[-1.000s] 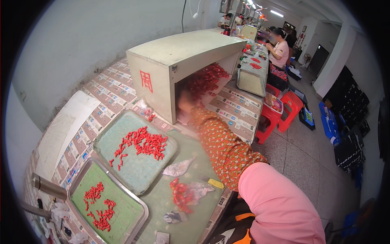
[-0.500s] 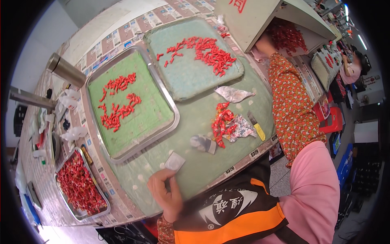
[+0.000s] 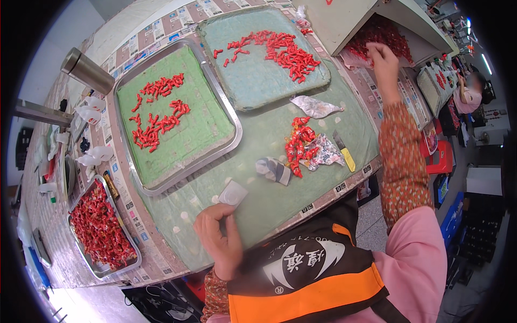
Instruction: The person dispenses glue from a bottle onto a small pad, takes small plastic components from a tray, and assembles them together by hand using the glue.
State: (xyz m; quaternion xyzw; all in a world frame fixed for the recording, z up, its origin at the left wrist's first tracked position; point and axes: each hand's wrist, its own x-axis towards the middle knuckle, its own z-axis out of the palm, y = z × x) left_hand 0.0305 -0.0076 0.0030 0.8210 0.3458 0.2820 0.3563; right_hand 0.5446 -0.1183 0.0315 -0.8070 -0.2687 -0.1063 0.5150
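While the right hand (image 3: 385, 62) reaches out, white lettering (image 3: 316, 254) marks the apron (image 3: 307, 296).

Use the lined tray (image 3: 210, 134) on the tabletop (image 3: 142, 226) as reference. Small pieces (image 3: 159, 126) lie in it. Right, toward the rear, just beside it: second tray (image 3: 242, 86), bearing more pieces. Left rear: flask (image 3: 89, 71). Front left: small tray (image 3: 102, 266), filled. Right: wrapped pieces (image 3: 300, 144), then knife (image 3: 349, 160). Far right, rear: open-fronted box (image 3: 328, 24), containing a pile (image 3: 377, 35); right hand (image 3: 385, 64) at the opening. Front right: left hand (image 3: 218, 237).
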